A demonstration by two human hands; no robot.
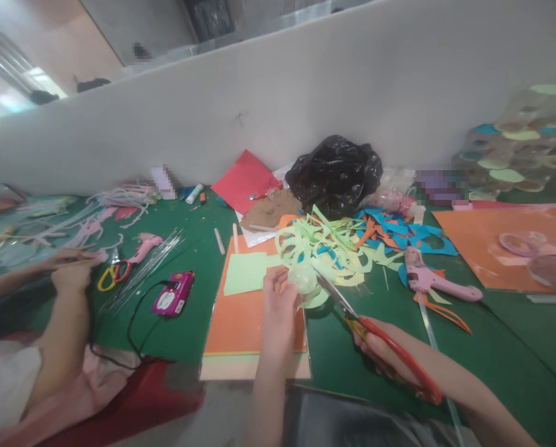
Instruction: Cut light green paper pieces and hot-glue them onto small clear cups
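Observation:
My left hand pinches a pale green, shiny round piece between thumb and fingers, above the orange sheets. Whether the piece is paper, plastic or both, I cannot tell. My right hand is closed round the red and yellow handles of a pair of scissors. The blades point up and left, their tips close by the round piece's right edge. Under and behind it lies a heap of light green paper offcuts. A light green paper sheet rests left of my left hand.
Right of my scissors lies a pink glue gun with a cord. A black plastic bag sits behind the offcuts. Someone's hands work at the left, near other scissors and a purple box. A white partition stands behind.

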